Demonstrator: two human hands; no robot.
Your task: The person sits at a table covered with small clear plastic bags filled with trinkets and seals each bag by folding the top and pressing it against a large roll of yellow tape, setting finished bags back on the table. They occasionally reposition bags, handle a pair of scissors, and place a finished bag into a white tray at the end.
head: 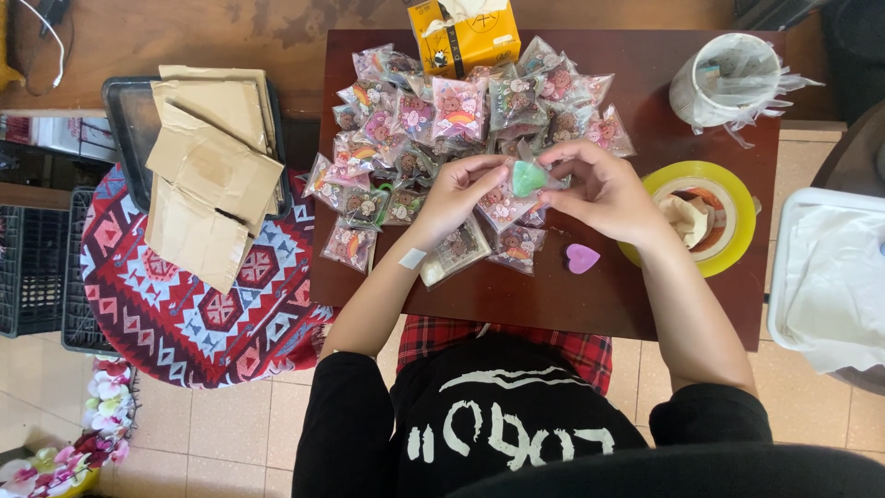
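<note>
My left hand [458,192] and my right hand [597,189] meet over the dark wooden table [645,295]. Together they pinch a small clear printed packet [502,205] with a green heart-shaped piece [528,177] at its mouth. A purple heart-shaped piece [581,257] lies on the table just below my right wrist. Behind my hands spreads a pile of several filled printed packets [461,106]. More packets lie under my left wrist.
A yellow box [464,35] stands at the table's far edge, a white lined cup [724,78] at the far right. A big yellow tape roll [728,198] holds crumpled paper. Left, a patterned red stool [184,295] carries a tray with cardboard [207,166]. A white bin [830,267] stands right.
</note>
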